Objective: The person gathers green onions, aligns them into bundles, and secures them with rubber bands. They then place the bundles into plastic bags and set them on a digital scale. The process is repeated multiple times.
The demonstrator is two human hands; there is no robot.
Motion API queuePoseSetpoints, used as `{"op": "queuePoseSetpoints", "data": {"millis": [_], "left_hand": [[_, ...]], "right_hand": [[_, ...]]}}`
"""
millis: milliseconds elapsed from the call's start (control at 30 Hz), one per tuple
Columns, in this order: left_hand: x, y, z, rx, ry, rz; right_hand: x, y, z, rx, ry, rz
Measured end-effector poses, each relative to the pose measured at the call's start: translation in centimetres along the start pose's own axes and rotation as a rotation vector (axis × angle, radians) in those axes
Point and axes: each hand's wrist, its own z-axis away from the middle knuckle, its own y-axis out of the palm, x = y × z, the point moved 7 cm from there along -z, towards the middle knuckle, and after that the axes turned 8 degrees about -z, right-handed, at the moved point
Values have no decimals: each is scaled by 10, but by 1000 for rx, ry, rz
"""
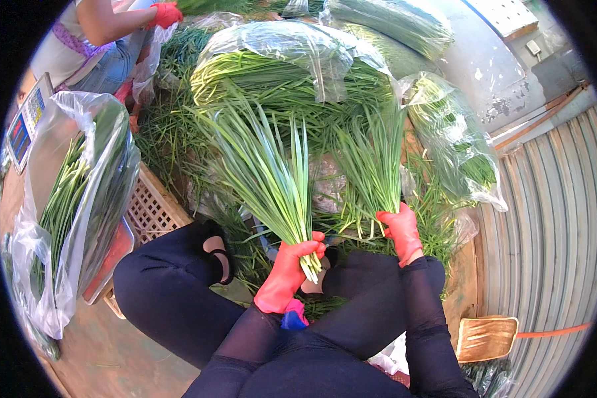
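My left hand [291,266], in a red rubber glove, is closed around the pale stem ends of a bunch of Chinese chives [273,184], whose green leaves fan out up and away from me. In a matching glove, my right hand [402,231] grips a smaller bunch of chives [378,169] at its lower end, leaves pointing away. Beyond both bunches lies a large heap of chives [278,79], partly under clear plastic film [283,40]. Loose leaves are scattered below and between my hands, around my feet.
A clear bag of chives [64,199] stands at the left over a plastic crate [154,206], beside a scale's display [27,124]. A co-worker in red gloves [165,15] sits at the upper left. Another bagged bundle [452,134] lies right, near a corrugated metal wall [542,209] and a dustpan-like scoop [487,339].
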Motion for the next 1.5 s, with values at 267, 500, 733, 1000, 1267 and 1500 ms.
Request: {"op": "queuePoseSetpoints", "data": {"millis": [267,500,733,1000,1267,1500], "left_hand": [[52,-17,-18,-82,-205,0],[66,-3,-15,77,-260,161],[41,5,11,143,-161,167],[46,-11,11,156,-197,155],[34,3,19,383,-136,180],[34,12,27,509,-177,157]], "right_hand": [[18,27,56,149,39,101],[-10,100,108,102,-410,631],[1,127,155,247,-705,345],[-16,107,128,504,-27,-481],[61,66,88,234,-157,-381],[117,92,93,151,-799,386]]}}
